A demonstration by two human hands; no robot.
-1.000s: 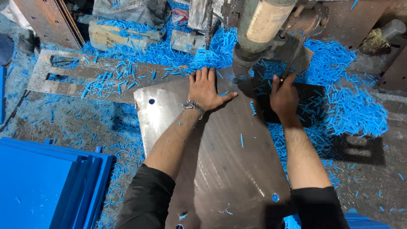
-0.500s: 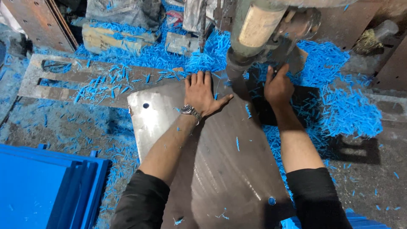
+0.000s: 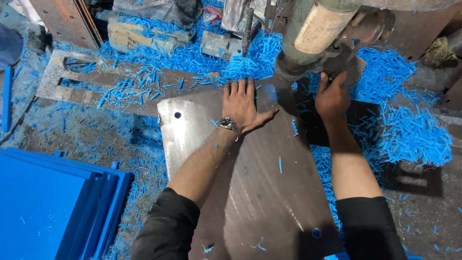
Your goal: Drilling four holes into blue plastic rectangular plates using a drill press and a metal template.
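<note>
Metal sheet (image 3: 250,192): large, grey-brown, flat at centre frame, running to the bottom edge; small round hole near its upper-left corner, another near the lower right.
Left hand (image 3: 244,107): flat on the sheet's upper part, fingers spread apart, palm down; wristwatch (image 3: 228,124) on the wrist.
Right hand (image 3: 331,97): at the sheet's upper-right edge, fingers raised against the machine base; grip hidden, cannot tell whether closed.
Machine column (image 3: 315,33): upper centre-right, overhanging and hiding the sheet's far edge.
Blue shavings (image 3: 404,130): heaped across upper frame and right.
Slotted steel plate (image 3: 96,84): upper left, littered with shavings.
Blue panels (image 3: 48,207): stacked, lower left.
</note>
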